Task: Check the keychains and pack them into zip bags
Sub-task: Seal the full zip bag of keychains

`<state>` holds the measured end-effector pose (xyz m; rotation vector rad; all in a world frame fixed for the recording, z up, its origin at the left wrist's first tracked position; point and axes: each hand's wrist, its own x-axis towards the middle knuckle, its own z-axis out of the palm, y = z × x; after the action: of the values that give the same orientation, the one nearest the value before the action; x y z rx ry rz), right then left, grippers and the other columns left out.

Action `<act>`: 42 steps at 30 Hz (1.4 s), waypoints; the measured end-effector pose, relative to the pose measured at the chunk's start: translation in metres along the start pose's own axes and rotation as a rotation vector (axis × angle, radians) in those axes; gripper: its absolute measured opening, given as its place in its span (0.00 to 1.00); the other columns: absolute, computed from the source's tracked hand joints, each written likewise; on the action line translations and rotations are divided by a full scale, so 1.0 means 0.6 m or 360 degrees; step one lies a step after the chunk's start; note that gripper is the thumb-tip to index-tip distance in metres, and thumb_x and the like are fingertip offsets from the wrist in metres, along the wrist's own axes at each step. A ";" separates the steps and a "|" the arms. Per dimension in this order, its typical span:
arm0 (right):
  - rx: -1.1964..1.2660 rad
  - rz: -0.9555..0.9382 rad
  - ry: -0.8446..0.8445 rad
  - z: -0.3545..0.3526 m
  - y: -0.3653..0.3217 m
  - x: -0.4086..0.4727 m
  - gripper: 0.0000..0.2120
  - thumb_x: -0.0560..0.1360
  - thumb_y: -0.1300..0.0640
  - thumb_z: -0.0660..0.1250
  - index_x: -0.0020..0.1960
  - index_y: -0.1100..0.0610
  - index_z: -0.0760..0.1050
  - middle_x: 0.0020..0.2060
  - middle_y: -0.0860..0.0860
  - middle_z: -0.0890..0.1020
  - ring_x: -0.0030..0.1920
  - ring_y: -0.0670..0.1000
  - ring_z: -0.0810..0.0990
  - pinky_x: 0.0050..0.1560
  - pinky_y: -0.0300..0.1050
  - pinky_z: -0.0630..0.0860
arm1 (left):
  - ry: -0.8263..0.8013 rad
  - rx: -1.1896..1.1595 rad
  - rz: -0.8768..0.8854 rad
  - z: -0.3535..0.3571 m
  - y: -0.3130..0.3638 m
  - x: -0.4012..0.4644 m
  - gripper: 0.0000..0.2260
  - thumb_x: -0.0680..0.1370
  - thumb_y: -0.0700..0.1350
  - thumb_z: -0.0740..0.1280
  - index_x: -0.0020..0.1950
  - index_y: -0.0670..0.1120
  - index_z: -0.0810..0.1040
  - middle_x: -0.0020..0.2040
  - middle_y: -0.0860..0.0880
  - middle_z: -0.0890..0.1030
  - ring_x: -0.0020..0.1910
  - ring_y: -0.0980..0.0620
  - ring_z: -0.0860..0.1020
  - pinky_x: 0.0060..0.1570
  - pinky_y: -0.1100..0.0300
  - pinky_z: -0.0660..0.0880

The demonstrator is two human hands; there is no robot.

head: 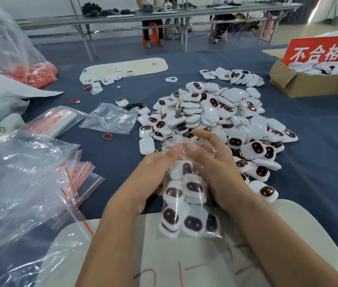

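A clear zip bag filled with several white keychains with dark oval faces hangs between my hands above a white board. My left hand grips the bag's upper left side. My right hand holds its upper right side, fingers at the bag's mouth. A big pile of loose keychains lies on the blue table just beyond my hands.
Empty zip bags and large clear plastic sheets lie at left. One open bag and a red ring sit mid-left. A cardboard box with a red sign stands at right. People sit at far tables.
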<state>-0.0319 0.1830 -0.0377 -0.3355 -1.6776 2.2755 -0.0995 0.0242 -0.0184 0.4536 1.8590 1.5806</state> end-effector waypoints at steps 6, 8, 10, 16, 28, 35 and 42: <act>0.0325 0.0168 0.0138 -0.010 0.000 0.009 0.12 0.80 0.60 0.71 0.63 0.58 0.77 0.60 0.61 0.83 0.47 0.59 0.86 0.50 0.57 0.83 | 0.0495 -0.0059 0.0284 0.024 -0.007 0.007 0.19 0.82 0.52 0.69 0.48 0.34 0.81 0.40 0.37 0.80 0.39 0.48 0.75 0.44 0.53 0.73; 0.0346 0.0141 0.0186 -0.010 0.000 0.009 0.09 0.81 0.60 0.69 0.60 0.60 0.78 0.53 0.62 0.85 0.44 0.59 0.86 0.48 0.57 0.84 | 0.0600 -0.0196 0.0261 0.018 -0.011 0.012 0.13 0.81 0.45 0.71 0.47 0.34 0.81 0.41 0.35 0.81 0.38 0.47 0.76 0.42 0.52 0.75; 0.0301 0.0138 0.0199 -0.009 0.001 0.011 0.06 0.82 0.59 0.69 0.56 0.60 0.78 0.46 0.60 0.86 0.42 0.58 0.86 0.47 0.56 0.85 | 0.0605 -0.0341 0.0166 0.008 -0.012 0.013 0.08 0.79 0.41 0.71 0.46 0.35 0.81 0.38 0.42 0.81 0.36 0.49 0.77 0.36 0.58 0.77; 0.0009 0.0060 0.0243 -0.008 0.009 0.011 0.07 0.81 0.62 0.70 0.47 0.54 0.84 0.42 0.58 0.86 0.40 0.56 0.84 0.50 0.58 0.84 | 0.0390 -0.0368 0.0084 0.000 -0.006 0.003 0.15 0.73 0.57 0.74 0.52 0.47 0.87 0.50 0.41 0.87 0.43 0.45 0.83 0.45 0.50 0.79; -0.0002 0.0003 0.0277 -0.011 0.012 0.010 0.10 0.83 0.61 0.68 0.49 0.49 0.84 0.42 0.59 0.87 0.39 0.57 0.86 0.49 0.59 0.84 | 0.0434 -0.0293 0.0192 -0.012 -0.008 -0.002 0.07 0.79 0.34 0.71 0.50 0.44 0.88 0.47 0.40 0.87 0.44 0.46 0.85 0.41 0.55 0.83; -0.0341 -0.0118 0.0412 -0.009 0.020 0.010 0.05 0.81 0.54 0.72 0.46 0.48 0.83 0.42 0.52 0.87 0.44 0.56 0.86 0.55 0.62 0.84 | 0.0440 -0.0337 0.0223 -0.018 -0.011 0.001 0.13 0.78 0.29 0.68 0.46 0.45 0.88 0.46 0.41 0.87 0.44 0.47 0.85 0.43 0.55 0.84; -0.0389 -0.0059 0.0375 -0.010 0.016 0.008 0.08 0.80 0.52 0.73 0.42 0.49 0.85 0.38 0.52 0.87 0.39 0.53 0.86 0.50 0.57 0.85 | 0.0462 -0.0403 0.0198 -0.019 -0.010 0.003 0.05 0.79 0.37 0.71 0.48 0.44 0.87 0.45 0.41 0.86 0.41 0.47 0.84 0.41 0.55 0.81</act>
<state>-0.0353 0.1875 -0.0487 -0.5957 -1.8194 1.9198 -0.1076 0.0153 -0.0241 0.2390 1.8296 2.0254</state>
